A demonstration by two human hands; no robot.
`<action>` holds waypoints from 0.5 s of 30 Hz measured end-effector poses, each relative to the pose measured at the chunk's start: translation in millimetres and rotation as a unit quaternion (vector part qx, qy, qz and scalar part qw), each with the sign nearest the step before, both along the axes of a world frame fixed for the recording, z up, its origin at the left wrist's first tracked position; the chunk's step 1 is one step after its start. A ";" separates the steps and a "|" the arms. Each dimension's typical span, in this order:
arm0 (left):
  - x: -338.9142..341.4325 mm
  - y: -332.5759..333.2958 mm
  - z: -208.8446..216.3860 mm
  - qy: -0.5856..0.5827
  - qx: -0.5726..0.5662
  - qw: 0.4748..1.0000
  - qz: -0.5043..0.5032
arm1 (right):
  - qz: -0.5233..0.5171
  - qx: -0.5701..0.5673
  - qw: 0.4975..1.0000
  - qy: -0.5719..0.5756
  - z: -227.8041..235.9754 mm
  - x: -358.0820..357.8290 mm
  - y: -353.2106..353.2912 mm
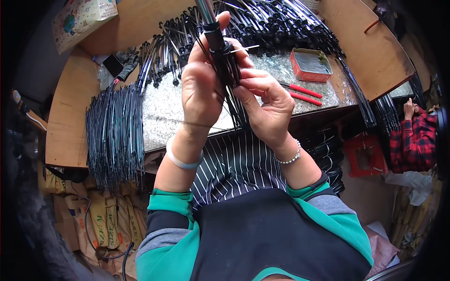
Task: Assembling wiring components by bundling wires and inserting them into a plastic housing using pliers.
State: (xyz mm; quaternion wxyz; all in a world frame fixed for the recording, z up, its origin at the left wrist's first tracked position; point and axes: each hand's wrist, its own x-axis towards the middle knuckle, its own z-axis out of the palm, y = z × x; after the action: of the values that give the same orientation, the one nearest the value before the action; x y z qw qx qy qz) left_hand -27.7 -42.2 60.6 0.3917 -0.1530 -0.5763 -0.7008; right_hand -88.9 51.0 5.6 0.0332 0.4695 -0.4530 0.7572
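The left hand (200,86) cradles a black ribbed frame (226,65) over the table (161,110); the right hand (269,105) pinches its ribs, left of the red-handled tool (305,91).

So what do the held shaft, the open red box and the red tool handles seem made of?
Held shaft: polished metal, probably, from its bright streaks. Red box: perhaps painted tin, given its thin rim; card possible. Tool handles: likely smooth plastic, evenly red.
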 end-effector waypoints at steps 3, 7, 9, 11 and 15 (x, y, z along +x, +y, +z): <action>1.0 -5.6 -4.7 0.021 0.064 0.994 -0.084 | 0.023 0.013 0.999 -0.036 5.2 1.5 -0.6; 4.4 5.5 1.2 -0.037 0.037 0.999 0.010 | 0.006 -0.005 0.997 -0.073 7.8 1.3 -2.5; 2.5 8.3 -4.8 0.015 -0.040 0.997 0.062 | 0.013 -0.032 0.999 -0.038 7.9 0.7 -3.8; 3.3 7.4 -6.0 0.015 -0.090 0.990 0.105 | 0.010 -0.001 0.999 -0.050 9.7 3.5 0.2; 4.7 7.9 -6.6 0.040 -0.119 0.984 0.126 | 0.000 0.019 0.999 -0.034 5.4 6.4 5.3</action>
State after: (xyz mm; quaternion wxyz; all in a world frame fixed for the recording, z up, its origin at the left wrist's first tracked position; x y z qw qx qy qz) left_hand -23.0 -34.3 54.0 0.4781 -0.1526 -0.6541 -0.5660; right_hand -82.5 56.3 11.0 0.0087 0.4441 -0.4682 0.7639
